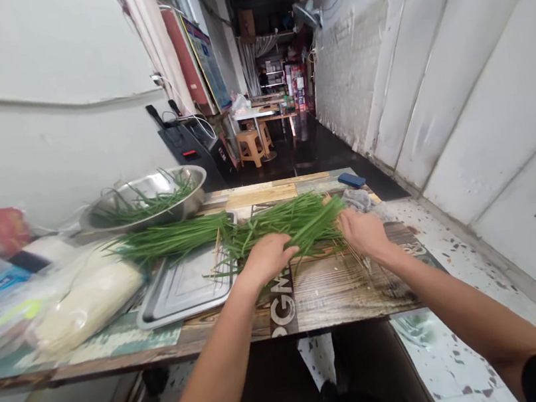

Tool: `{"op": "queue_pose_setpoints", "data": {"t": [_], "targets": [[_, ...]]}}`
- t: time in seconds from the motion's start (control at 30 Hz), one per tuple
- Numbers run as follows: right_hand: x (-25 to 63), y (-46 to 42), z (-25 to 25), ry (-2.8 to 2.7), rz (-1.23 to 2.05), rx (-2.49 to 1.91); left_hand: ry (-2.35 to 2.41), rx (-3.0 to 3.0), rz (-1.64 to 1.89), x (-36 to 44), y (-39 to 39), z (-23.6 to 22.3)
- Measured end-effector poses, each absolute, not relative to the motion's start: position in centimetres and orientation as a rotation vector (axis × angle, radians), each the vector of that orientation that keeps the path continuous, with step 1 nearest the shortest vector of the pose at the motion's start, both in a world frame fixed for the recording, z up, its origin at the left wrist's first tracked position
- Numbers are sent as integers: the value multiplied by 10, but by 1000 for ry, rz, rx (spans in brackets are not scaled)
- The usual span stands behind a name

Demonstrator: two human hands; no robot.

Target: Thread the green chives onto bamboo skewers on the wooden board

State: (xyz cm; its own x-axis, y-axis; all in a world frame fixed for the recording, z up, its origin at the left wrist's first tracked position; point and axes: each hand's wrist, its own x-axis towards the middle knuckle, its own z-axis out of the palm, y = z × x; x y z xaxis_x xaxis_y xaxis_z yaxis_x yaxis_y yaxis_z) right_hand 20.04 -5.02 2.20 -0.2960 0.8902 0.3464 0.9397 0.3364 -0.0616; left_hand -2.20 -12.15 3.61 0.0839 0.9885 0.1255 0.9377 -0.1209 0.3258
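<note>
A loose bunch of long green garlic chives [316, 226] lies across the table between my two hands. My right hand [364, 235] is closed round the bunch's right end, beside some thin wooden skewers [352, 250]. At the bunch's left side, my left hand [269, 254] has thumb and forefinger on the stems; its other fingers are partly hidden. More chives [177, 237] are piled to the left, over the far part of a metal tray [183, 304]. A few thin sticks [217, 251] lean by that pile.
A steel bowl [197, 179] with more chives stands at the back left. Plastic bags with pale contents [90, 294] lie at the left. A dark blue phone-like object [351, 180] and a crumpled grey cloth or bag [359, 199] are at the table's right. A white wall [496, 79] runs along the right.
</note>
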Motion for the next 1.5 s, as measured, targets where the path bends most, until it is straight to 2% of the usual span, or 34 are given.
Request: {"op": "queue_pose_setpoints", "data": {"t": [0.1, 0.2, 0.3, 0.4, 0.6, 0.77, 0.97, 1.07, 1.2, 1.33, 1.5], "targets": [[209, -46, 0, -2417, -186, -1686, 2098, 2189, 153, -33, -135, 29], [216, -42, -13, -2447, -191, -1702, 2072, 2164, -58, -44, -145, 44], [218, -43, -16, -2434, -167, -1674, 2165, 2142, 133, -51, -132, 72], [219, -48, -12, -2417, -122, -1606, 2303, 2093, 338, -53, -87, 83], [224, -55, -11, -2364, -111, -1478, 1891, 2094, -46, -56, 11, 53], [223, -57, -10, -2357, -93, -1455, 1856, 2046, -109, -61, 33, 53], [222, -56, -8, -2348, -47, -1500, 2283, 2198, 22, -44, 14, 83], [223, -55, -7, -2314, -39, -1493, 2551, 2318, 19, -31, -16, 79], [224, -55, -7, -2266, -52, -1471, 2247, 2348, -212, -25, -55, 45], [225, -54, -10, -2271, -63, -1427, 2115, 2362, -186, -22, -80, 16], [226, -50, -10, -2275, -67, -1365, 2187, 2363, -103, -16, -96, 33]]}}
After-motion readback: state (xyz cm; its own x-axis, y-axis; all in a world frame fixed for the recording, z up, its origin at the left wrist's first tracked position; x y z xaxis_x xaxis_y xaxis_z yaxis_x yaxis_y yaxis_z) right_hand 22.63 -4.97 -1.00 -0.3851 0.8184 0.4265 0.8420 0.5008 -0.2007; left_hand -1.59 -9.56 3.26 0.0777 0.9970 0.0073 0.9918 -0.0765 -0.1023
